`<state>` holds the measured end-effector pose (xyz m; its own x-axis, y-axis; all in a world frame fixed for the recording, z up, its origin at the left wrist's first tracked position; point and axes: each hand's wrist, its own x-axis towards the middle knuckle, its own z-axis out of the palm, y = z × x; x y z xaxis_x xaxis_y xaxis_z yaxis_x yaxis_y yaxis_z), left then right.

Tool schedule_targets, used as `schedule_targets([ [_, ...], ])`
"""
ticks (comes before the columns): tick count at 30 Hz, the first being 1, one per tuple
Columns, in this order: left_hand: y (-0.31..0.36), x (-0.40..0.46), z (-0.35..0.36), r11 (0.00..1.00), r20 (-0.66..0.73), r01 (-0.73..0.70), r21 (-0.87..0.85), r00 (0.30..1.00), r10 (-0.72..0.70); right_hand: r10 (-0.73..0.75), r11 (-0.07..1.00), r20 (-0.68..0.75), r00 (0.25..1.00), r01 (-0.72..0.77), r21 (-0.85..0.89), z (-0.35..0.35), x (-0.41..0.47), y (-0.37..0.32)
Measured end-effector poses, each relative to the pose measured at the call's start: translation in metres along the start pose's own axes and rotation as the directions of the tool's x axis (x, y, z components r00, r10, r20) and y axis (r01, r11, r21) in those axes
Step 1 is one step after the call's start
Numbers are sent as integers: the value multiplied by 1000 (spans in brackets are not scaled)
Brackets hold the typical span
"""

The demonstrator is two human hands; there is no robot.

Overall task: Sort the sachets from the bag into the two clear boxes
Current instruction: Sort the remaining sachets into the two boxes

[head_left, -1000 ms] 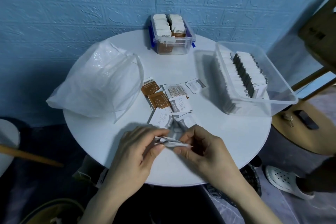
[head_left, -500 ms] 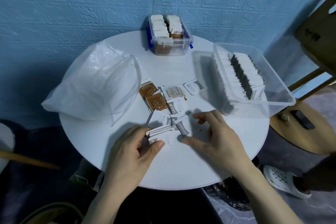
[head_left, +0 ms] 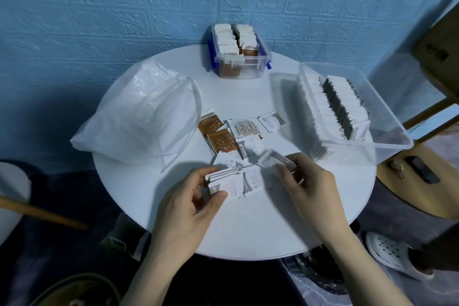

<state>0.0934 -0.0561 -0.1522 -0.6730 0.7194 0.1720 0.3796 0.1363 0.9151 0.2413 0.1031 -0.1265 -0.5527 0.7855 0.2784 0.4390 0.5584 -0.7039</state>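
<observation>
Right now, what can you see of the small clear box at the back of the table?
The small box is clear plastic, rectangular, lidless, with blue latches on its sides. It stands upright at the table's far edge by the blue wall. Two rows of sachets stand on edge inside, nearly filling it; most tops look white, and the front ones show brown faces. Neither hand touches it.

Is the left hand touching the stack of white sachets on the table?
Touching. The head view shows the left hand gripping the stack of white sachets, thumb on its near edge, fingers along the far side.
</observation>
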Motion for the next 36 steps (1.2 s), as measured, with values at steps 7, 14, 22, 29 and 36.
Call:
schedule_targets([
  [7, -5, 3, 1, 994, 3, 63, -85, 998, -63, -74, 992, 102, 992, 62, 111, 0, -23, -24],
  [14, -5, 4, -4, 958, 92, 108, -267, 992, -86, -247, 924, 127, 961, 273, -268, 29, -21, -43],
  [22, -1, 4, -5, 928, 123, 125, -352, 989, -86, -307, 923, 322, 896, 363, -127, 21, -23, -46],
  [29, 6, -3, -9, 964, 192, 70, -255, 981, -20, -138, 981, 199, 970, 106, 163, 11, -31, -35],
  [36, 13, -5, -8, 988, 231, 26, -154, 973, 11, -165, 896, 316, 934, 8, 443, 13, -31, -37],
])
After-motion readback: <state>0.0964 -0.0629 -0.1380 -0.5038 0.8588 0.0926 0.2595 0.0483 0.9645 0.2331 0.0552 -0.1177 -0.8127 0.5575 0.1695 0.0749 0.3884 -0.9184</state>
